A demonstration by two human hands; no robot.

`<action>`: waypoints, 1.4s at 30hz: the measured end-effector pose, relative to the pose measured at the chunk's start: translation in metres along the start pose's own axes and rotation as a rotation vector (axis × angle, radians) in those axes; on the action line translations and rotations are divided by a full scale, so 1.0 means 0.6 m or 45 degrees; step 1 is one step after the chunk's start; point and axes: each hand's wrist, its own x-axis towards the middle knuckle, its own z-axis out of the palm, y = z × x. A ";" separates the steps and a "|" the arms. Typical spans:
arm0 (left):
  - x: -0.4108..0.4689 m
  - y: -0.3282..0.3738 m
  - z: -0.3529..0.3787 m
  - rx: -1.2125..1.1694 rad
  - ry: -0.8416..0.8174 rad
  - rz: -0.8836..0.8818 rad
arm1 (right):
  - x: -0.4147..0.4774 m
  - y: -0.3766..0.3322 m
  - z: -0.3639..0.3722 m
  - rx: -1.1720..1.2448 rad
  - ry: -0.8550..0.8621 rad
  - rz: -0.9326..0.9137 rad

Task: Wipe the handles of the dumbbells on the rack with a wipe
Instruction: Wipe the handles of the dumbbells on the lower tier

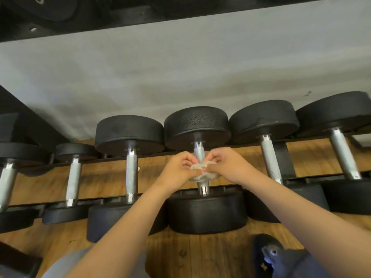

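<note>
Wood floor (pixel 190 253) under a low rack (pixel 283 157) — left grip (pixel 178 169) and right grip (pixel 228 165) both pinch the wipe (pixel 200 167) draped over the middle handle (pixel 199 152). Best to twist while sliding end to end — covering all the knurling.

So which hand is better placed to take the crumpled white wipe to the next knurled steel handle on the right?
Right hand, probably: both pinch the crumpled white wipe, but it sits nearer that knurled steel handle than the left hand.

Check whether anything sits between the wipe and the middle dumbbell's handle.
Nothing visible. The left hand and right hand pinch the wipe right over the handle; bare metal shows above and below it.
</note>
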 end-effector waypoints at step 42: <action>-0.050 -0.019 0.071 0.151 0.508 -0.147 | 0.088 0.026 0.078 0.824 0.649 0.385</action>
